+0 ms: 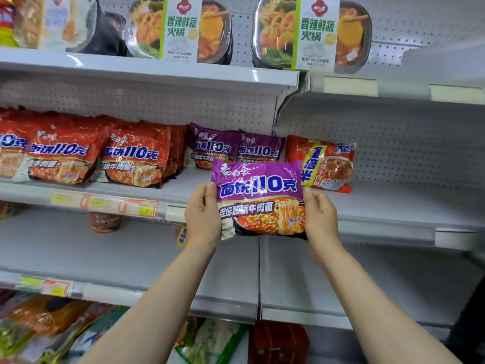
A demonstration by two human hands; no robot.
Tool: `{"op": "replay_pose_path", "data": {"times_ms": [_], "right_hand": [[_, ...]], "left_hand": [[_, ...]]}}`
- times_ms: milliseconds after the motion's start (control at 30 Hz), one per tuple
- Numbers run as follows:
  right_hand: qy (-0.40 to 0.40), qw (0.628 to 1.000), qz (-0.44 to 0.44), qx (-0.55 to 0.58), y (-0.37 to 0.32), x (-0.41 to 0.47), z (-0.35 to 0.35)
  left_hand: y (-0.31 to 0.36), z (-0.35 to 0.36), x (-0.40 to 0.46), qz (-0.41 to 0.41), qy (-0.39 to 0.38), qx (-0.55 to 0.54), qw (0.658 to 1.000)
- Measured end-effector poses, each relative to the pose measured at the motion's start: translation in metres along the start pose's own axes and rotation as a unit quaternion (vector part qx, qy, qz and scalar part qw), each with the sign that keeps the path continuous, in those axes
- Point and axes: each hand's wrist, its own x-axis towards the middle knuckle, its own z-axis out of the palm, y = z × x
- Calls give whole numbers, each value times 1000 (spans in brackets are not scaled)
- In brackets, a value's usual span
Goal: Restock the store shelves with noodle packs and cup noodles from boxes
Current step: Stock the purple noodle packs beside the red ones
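Observation:
I hold a purple noodle pack (258, 197) upright in front of the middle shelf (393, 206). My left hand (203, 214) grips its left edge and my right hand (320, 216) grips its right edge. Behind it two more purple packs (212, 147) (259, 148) stand at the back of that shelf. Red noodle packs (131, 158) fill the shelf to the left. One red-orange pack (322, 164) leans just right of the purple ones.
Hot-pot trays (181, 30) (315, 35) stand on the top shelf. A red cup (105, 222) sits on the shelf below the middle one. Mixed packs (52, 327) and a red box (278, 342) lie on the lowest shelf. The right shelf bay is bare.

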Motion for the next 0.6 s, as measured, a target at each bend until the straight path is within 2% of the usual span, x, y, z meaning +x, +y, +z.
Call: {"op": "replay_pose_path", "data": {"times_ms": [133,333,500,600], "right_hand": [[-72,991,94,57,-8,29,23],[-194,973,100,75,-4,71,44],[-154,980,98,83,-2,115,58],[-131,983,106,71,-2,142,68]], "left_hand": [[-4,7,43,15,-23,-17,999],[-9,11,101,25,-24,-23,999],[-5,20,154,-51,-79,-63,994],[-7,29,192,-76,-118,0,990]]}}
